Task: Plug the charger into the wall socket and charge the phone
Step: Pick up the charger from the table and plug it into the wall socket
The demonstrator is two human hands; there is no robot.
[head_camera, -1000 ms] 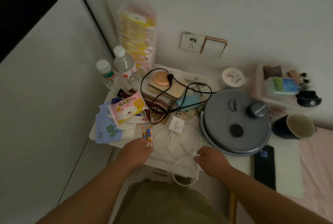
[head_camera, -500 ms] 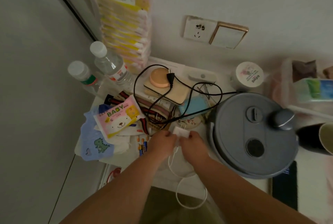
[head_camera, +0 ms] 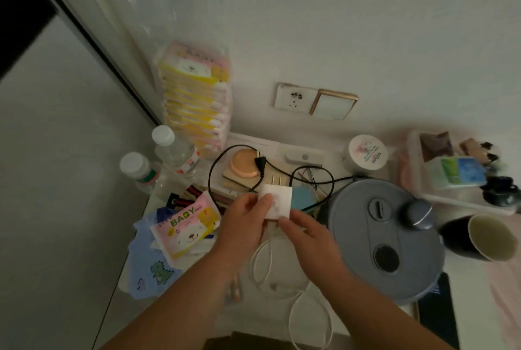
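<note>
Both hands hold a white charger block (head_camera: 279,202) above the cluttered bedside table, its two metal prongs pointing up toward the wall. My left hand (head_camera: 244,222) pinches its left side and my right hand (head_camera: 303,232) grips its lower right corner. Its white cable (head_camera: 263,265) hangs down and loops over the table's front edge. The white wall socket (head_camera: 294,97) sits on the wall above, beside a gold-framed switch (head_camera: 332,104). The dark phone (head_camera: 437,307) lies at the lower right, partly hidden by a round grey appliance.
A round grey appliance (head_camera: 383,239) fills the table's right side. A black cord with plug (head_camera: 260,165) snakes across a wooden board. Two water bottles (head_camera: 174,149), stacked tissue packs (head_camera: 197,96), a baby wipes pack (head_camera: 186,227), a white jar (head_camera: 366,153) and a dark cup (head_camera: 485,237) surround the hands.
Both hands came together on the charger block and lifted it off the table, turning its prongs up. The view tilted up, so the socket now sits nearer the middle.
</note>
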